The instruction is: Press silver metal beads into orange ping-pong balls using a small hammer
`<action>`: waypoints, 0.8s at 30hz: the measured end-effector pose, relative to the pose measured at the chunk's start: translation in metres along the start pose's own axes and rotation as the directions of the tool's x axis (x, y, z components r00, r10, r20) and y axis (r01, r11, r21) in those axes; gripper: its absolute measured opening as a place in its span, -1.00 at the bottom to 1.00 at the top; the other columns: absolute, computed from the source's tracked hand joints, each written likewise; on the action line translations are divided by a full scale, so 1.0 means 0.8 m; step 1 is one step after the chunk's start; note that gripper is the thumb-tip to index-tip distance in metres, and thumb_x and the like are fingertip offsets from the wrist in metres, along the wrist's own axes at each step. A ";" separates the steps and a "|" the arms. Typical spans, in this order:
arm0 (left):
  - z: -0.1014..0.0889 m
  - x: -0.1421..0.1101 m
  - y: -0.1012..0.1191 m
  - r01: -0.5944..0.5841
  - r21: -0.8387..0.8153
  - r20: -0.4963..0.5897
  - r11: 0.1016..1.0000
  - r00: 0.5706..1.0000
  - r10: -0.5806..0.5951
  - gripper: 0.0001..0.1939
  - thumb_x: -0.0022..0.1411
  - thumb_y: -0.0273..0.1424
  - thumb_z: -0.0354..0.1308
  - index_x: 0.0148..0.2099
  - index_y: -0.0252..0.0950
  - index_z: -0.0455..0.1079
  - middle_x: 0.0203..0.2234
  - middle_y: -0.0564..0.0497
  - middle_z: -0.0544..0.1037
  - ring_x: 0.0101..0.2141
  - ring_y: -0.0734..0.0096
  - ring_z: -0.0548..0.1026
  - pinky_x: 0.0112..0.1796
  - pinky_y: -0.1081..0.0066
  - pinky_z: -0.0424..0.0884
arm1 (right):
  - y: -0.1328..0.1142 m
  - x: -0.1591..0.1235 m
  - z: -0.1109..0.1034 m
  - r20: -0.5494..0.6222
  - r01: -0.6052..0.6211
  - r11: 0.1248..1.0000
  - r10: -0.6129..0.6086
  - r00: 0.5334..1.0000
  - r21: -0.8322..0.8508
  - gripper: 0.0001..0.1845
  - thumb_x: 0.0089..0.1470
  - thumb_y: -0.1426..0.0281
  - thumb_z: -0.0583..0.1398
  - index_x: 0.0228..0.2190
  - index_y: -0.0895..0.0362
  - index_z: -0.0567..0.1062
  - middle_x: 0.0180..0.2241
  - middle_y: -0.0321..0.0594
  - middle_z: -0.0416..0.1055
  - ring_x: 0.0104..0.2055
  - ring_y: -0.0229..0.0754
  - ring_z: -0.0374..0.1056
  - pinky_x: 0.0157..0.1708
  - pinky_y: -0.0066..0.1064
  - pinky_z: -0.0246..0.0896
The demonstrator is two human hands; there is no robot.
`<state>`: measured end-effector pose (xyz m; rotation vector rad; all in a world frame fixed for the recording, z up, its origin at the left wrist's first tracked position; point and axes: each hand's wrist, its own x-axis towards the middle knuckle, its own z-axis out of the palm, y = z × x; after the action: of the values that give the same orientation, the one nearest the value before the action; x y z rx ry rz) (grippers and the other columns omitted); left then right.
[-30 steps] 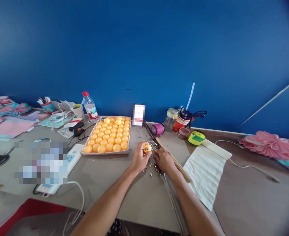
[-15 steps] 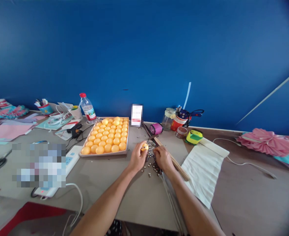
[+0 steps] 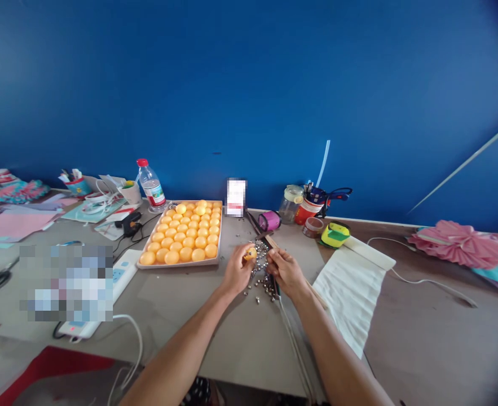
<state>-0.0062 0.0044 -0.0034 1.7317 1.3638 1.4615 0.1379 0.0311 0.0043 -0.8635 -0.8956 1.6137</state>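
Observation:
My left hand (image 3: 238, 270) is closed around an orange ball (image 3: 250, 254), which has small dark marks or holes on its visible side. Just to the right, my right hand (image 3: 286, 270) is pinched, and whatever lies between its fingertips is too small to make out. Small shiny metal bells or beads (image 3: 260, 265) are scattered on the table between both hands. Under and beside my right hand lies a bundle of thin wooden sticks (image 3: 270, 241), partly covered by it. A shallow box (image 3: 220, 248) full of similar orange balls stands to the left.
Along the back stand a water bottle (image 3: 152, 189), a purple roll (image 3: 269, 220), a glass jar (image 3: 291, 204) and a red cup (image 3: 308, 211) of tools. A yellow-green tape measure (image 3: 335, 235) and white cloth (image 3: 352, 296) lie right. A power strip (image 3: 124, 276) is at left.
My right hand has shifted slightly to the right and up, its fingers now pinched over the wooden sticks. My left hand keeps the orange ball almost in place.

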 end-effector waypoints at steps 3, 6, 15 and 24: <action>0.001 -0.001 -0.001 -0.021 -0.003 -0.004 1.000 1.000 0.021 -0.70 0.19 -0.40 0.09 -0.01 -0.25 0.34 -0.14 -0.10 0.44 -0.11 0.28 0.40 -0.07 0.25 0.34 | -0.002 -0.001 0.002 0.032 -0.062 0.994 0.059 0.998 0.093 -0.66 -0.26 0.23 0.37 -0.58 0.16 0.36 -0.63 -0.45 0.27 -0.75 -0.54 -0.06 -0.71 -0.55 -0.12; 0.002 -0.001 -0.002 -0.015 -0.010 -0.007 1.000 1.000 0.015 -0.70 0.18 -0.42 0.08 -0.01 -0.25 0.34 -0.15 -0.09 0.43 -0.12 0.30 0.40 -0.08 0.26 0.35 | -0.003 -0.003 0.003 0.087 -0.098 0.986 0.086 0.992 0.133 -0.68 -0.31 0.26 0.40 -0.53 0.17 0.44 -0.61 -0.41 0.32 -0.68 -0.48 0.12 -0.63 -0.55 0.04; 0.003 -0.002 0.002 -0.087 0.036 0.021 0.996 0.996 0.086 -0.71 0.20 -0.47 0.04 -0.02 -0.28 0.34 -0.15 -0.12 0.43 -0.11 0.28 0.39 -0.08 0.24 0.34 | 0.001 -0.006 0.005 0.102 -0.127 0.991 0.123 0.987 0.039 -0.70 -0.36 0.35 0.41 -0.52 0.15 0.44 -0.58 -0.38 0.40 -0.63 -0.41 0.20 -0.57 -0.51 0.05; 0.005 -0.004 -0.002 -0.132 0.086 0.050 0.988 0.990 0.128 -0.65 0.20 -0.40 0.07 0.05 -0.30 0.28 -0.10 -0.17 0.43 -0.07 0.21 0.38 -0.03 0.19 0.32 | 0.001 -0.007 0.005 0.082 -0.105 0.992 0.110 0.991 -0.064 -0.70 -0.36 0.31 0.39 -0.56 0.17 0.43 -0.64 -0.42 0.28 -0.63 -0.42 0.10 -0.58 -0.51 -0.04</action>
<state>-0.0029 0.0030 -0.0077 1.9307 1.3328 1.4407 0.1349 0.0253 0.0063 -0.9029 -0.9756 1.7349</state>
